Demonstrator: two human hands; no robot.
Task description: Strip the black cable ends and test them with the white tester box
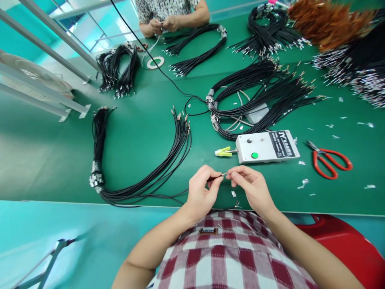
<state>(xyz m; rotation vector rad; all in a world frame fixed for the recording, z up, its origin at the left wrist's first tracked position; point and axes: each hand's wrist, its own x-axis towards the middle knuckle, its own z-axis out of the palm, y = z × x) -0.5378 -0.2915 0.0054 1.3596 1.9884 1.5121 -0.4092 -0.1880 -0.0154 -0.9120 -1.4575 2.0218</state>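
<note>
My left hand pinches a black cable near its stripped end, just above the front edge of the green table. The fingertips of my right hand are closed on the thin bare tip of that same cable. Leftward, the cable runs to a curved bundle of black cables, tied with a silvery white band at the far left. Beyond my hands lies a white box with a green button and a yellow tip on its left side. Another cable end with split wires lies below my hands.
Red-handled pliers lie at the right among white scraps. More black cable bundles, a white tape roll and orange-brown strands are farther back. Across the table are another person's hands. A red chair stands lower right.
</note>
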